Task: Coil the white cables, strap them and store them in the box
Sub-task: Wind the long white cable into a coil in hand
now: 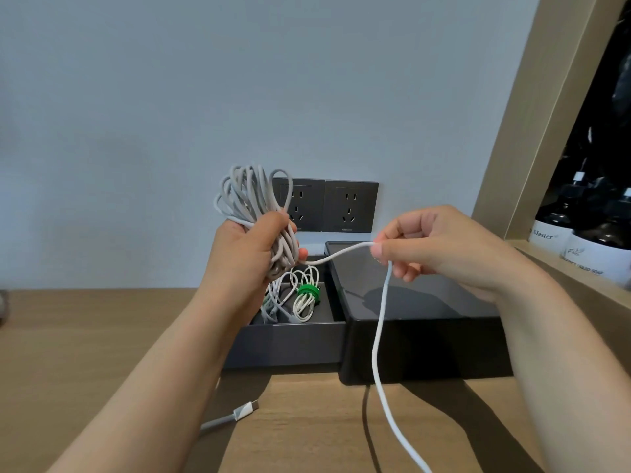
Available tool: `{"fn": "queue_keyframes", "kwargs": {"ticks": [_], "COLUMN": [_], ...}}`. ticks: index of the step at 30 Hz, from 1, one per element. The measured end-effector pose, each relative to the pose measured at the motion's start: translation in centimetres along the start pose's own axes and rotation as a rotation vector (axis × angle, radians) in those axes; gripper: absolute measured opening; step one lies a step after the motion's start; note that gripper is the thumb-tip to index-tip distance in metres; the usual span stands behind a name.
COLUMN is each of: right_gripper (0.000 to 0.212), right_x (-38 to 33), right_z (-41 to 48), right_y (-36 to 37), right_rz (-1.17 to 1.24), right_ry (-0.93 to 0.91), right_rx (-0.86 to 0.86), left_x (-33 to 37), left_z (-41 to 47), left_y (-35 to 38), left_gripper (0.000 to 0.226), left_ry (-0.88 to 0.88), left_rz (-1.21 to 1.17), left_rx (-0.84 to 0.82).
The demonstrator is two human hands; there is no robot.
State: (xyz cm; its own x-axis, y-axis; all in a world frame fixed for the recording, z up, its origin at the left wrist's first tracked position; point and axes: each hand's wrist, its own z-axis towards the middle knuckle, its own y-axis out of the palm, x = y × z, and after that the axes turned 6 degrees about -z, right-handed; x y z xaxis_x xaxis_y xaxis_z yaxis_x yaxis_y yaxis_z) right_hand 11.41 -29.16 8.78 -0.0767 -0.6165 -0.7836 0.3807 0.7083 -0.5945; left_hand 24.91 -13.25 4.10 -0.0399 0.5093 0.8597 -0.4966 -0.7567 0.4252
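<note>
just above the open box, at the back of the bench, here's the left hand clamped round a fat coil of white cable. its fingers and thumb are curled tight across the middle of the loops so the bundle can't spring apart, and the loops stand up in front of the wall sockets. off to the side, the right hand has the free run pinched between thumb and forefinger, the other fingers loosely curled beneath, nothing else in it. the line sags gently from coil to pinch, then drops past the black case beside the box and out of view at the bottom. i'd say that pinch is there to feed and steer the slack, so the next loop lands neat on the bundle. down in the box smaller white coils already lie, one cinched with a green strap, so this big one looks like the job in hand: mostly wound, not yet strapped. a plug on a pale lead lies on the bench near the left forearm; whether it's this cable's other end, i can't tell. there's tail left to gather, and the risk, to my eye, is loops slipping out of that one-handed clamp.
</note>
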Motion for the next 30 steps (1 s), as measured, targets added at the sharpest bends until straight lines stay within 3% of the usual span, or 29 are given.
{"fn": "queue_keyframes", "kwargs": {"ticks": [3, 12, 16, 22, 30], "right_gripper": [0.004, 0.028, 0.019, 0.012, 0.018], "right_x": [-0.3, -0.6, -0.6, -0.2, -0.1], "right_z": [0.2, 0.2, 0.2, 0.6, 0.7], "right_y": [0.0, 0.2, 0.1, 0.7, 0.8], "right_rz": [0.092, 0.214, 0.314, 0.241, 0.222], "right_ry": [-0.041, -0.132, -0.117, -0.134, -0.198], "right_rx": [0.029, -0.003, 0.042, 0.168, 0.109], "left_x": [-0.1, -0.8, -0.8, -0.6, -0.5], "left_z": [-0.1, -0.6, -0.8, -1.4, -1.6], "left_y": [0.0, 0.5, 0.4, 0.7, 0.9], "left_gripper": [0.025, 0.019, 0.018, 0.016, 0.011], "left_ry": [-0.016, -0.049, -0.019, -0.011, -0.078], "left_rz": [0.033, 0.192, 0.244, 0.276, 0.286], "left_rx": [-0.003, -0.14, -0.17, -0.225, -0.307]}}
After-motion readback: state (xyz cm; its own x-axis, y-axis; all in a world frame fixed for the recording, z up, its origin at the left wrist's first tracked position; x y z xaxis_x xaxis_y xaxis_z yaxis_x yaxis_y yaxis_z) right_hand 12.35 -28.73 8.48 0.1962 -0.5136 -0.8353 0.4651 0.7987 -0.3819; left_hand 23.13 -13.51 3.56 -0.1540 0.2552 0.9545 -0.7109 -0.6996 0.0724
